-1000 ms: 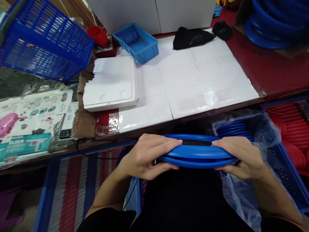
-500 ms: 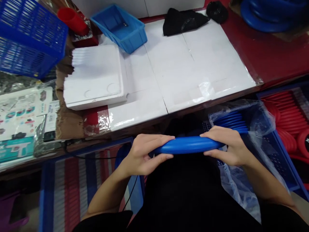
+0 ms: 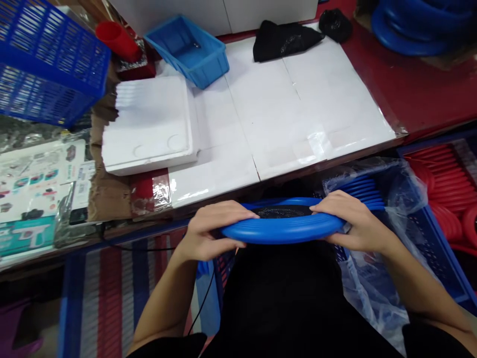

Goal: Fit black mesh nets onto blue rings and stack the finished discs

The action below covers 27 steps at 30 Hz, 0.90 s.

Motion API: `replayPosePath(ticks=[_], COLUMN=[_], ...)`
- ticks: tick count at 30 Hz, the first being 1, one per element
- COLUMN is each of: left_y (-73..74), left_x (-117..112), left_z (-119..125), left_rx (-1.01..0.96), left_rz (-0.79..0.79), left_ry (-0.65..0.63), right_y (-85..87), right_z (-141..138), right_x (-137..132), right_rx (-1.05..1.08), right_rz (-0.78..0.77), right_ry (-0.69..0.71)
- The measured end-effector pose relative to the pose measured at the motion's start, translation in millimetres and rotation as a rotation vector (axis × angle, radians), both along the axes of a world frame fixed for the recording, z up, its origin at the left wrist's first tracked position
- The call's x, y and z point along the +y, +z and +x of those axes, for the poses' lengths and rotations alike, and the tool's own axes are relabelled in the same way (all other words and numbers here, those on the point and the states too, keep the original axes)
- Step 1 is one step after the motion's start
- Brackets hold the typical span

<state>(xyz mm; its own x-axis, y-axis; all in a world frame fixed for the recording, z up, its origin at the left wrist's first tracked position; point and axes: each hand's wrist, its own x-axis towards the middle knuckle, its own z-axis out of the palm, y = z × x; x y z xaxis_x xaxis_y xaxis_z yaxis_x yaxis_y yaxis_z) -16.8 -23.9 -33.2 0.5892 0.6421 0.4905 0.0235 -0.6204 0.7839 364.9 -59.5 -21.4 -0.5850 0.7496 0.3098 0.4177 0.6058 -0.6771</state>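
A glossy blue plastic ring point(image 3: 286, 229) is held in front of my body, just below the table's front edge. Its near rim faces me, and a dark speckled area shows inside the loop; whether that belongs to the ring I cannot tell. My left hand point(image 3: 212, 231) grips its left side, fingers on top and thumb underneath. On the right side, my right hand point(image 3: 352, 221) pinches the rim in the same way. Part of the far rim shows between the hands.
White boards point(image 3: 276, 114) cover the table, bearing a foam block point(image 3: 149, 124), a light-blue bin point(image 3: 194, 54) and a black bag point(image 3: 283, 40). Below right stands a plastic-lined crate point(image 3: 428, 238) with blue rings point(image 3: 359, 191), beside red rings point(image 3: 443, 169). A blue basket point(image 3: 48, 59) is far left.
The ring has tilted, so its opening and far rim now show where only its edge was seen. My left hand has moved slightly left; both hands keep their grip.
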Motion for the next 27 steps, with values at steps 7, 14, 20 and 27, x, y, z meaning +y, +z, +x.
replayPosePath(ticks=[7, 14, 20, 27], left_y=[12.0, 15.8, -5.4, -4.2], left_x=[5, -7, -12, -11], left_z=[11, 70, 78, 51], left_rx=[0.432, 0.505, 0.447, 0.328], left_rz=[0.035, 0.354, 0.405, 0.186], left_ry=[0.035, 0.025, 0.189, 0.108], right_y=[-14.5, -7.5, -20.2, 0.8], right_z=[-6, -21, -31, -28], right_x=[4, 1, -7, 0], right_rx=[-0.043, -0.159, -0.138, -0.145], right_rz=[-0.031, 0.087, 0.231, 0.241], right_ry=[-0.043, 0.018, -0.184, -0.133])
